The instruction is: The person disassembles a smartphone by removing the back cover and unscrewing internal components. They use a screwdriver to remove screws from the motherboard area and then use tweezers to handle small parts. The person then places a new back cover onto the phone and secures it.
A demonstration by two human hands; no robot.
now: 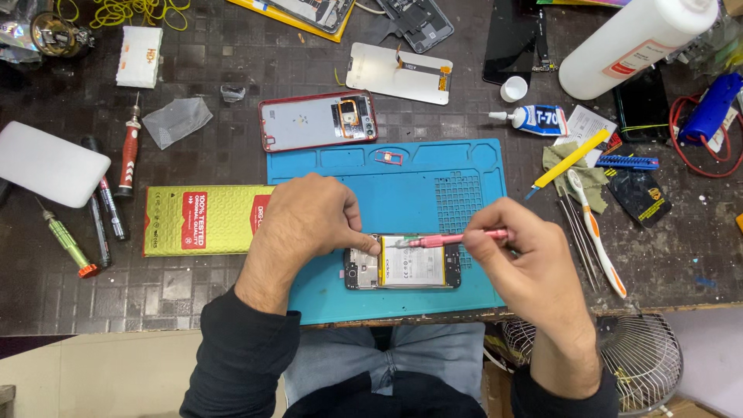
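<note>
holding steady over the blue mat point(325, 166), used as landmark here. one opened phone point(402, 268) lies on the mat's near half, back off, one white battery showing in its middle. left hand point(309, 220) is curled, fingers pressed down on the phone's left end, touching it. right hand point(534, 267) is closed in a pinch grip around one pink screwdriver point(457, 240); its tip sits at the phone's top edge, just left of the battery's upper corner.

on the mat's far edge: one small red sim tray point(387, 157). touching the mat's far-left corner: one red-framed back cover point(317, 121), inside face up. beyond that, one white display panel point(398, 73) with orange flex. left of the mat, butting its edge: one green battery box point(205, 219). further left: one red-handled screwdriver point(128, 151), one green-handled screwdriver point(66, 240), two dark pens point(104, 205), one white foam block point(50, 164), one clear plastic scrap point(178, 121).

right of the mat: one glue tube point(534, 119), one white cap point(513, 88), one big white bottle point(638, 42), one yellow pry tool point(569, 161), one toothbrush point(596, 228), thin metal picks point(576, 232) (count unclear), one blue comb-like brush point(627, 162). below the mat's right corner, off the bench: one wire fan guard point(642, 364).
</note>
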